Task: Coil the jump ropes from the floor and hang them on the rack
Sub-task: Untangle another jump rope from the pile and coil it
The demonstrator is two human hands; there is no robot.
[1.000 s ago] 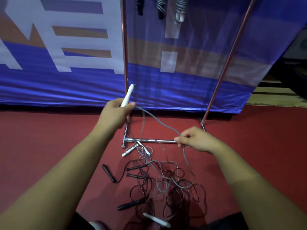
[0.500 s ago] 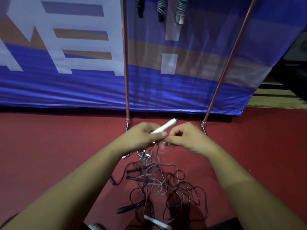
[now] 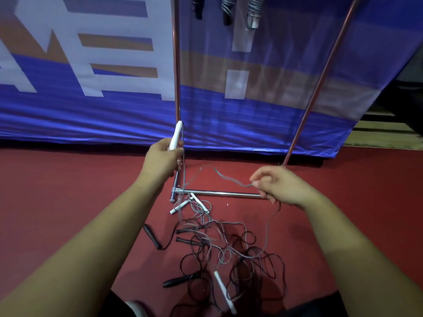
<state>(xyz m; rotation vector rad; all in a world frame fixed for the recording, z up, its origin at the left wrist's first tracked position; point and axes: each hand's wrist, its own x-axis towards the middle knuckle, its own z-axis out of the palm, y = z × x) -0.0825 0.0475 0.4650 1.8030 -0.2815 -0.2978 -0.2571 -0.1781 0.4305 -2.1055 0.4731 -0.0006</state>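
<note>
Rack (image 3: pixel 219 194) stands on the floor (image 3: pixel 68 191) before the banner (image 3: pixel 91 110); coiled ropes (image 3: pixel 253 12) hang at its top. Tangled jump ropes (image 3: pixel 219 243) lie in front of its base bar. Left hand (image 3: pixel 163 161), holding a handle (image 3: pixel 176 136), at its left post; right hand (image 3: pixel 281 186), pinching the cord (image 3: pixel 229 178), near its right post.

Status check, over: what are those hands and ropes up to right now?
Left hand grips white handle, raised. Right hand pinches grey cord, slack between the hands. Cord trails down into tangled pile; may snag.
</note>
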